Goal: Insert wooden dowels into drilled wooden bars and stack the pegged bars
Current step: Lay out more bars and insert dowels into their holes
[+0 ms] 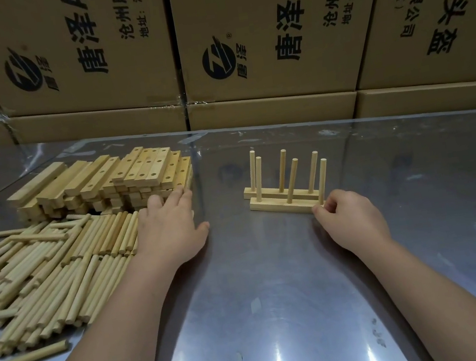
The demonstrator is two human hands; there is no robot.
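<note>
Two pegged bars stand side by side on the metal table, each with three upright dowels. My right hand (pixel 351 219) pinches the right end of the near pegged bar (pixel 277 205); the far pegged bar (pixel 266 192) sits just behind it. My left hand (pixel 170 226) lies flat with fingers spread, its fingertips touching the front of the pile of drilled bars (pixel 102 181). Below that pile and left of the hand lies a heap of loose dowels (pixel 44 268).
The shiny metal table (pixel 277 297) stretches toward me. A wall of printed cardboard boxes (pixel 241 42) closes off the back edge. One stray dowel (pixel 26 360) lies at the near left.
</note>
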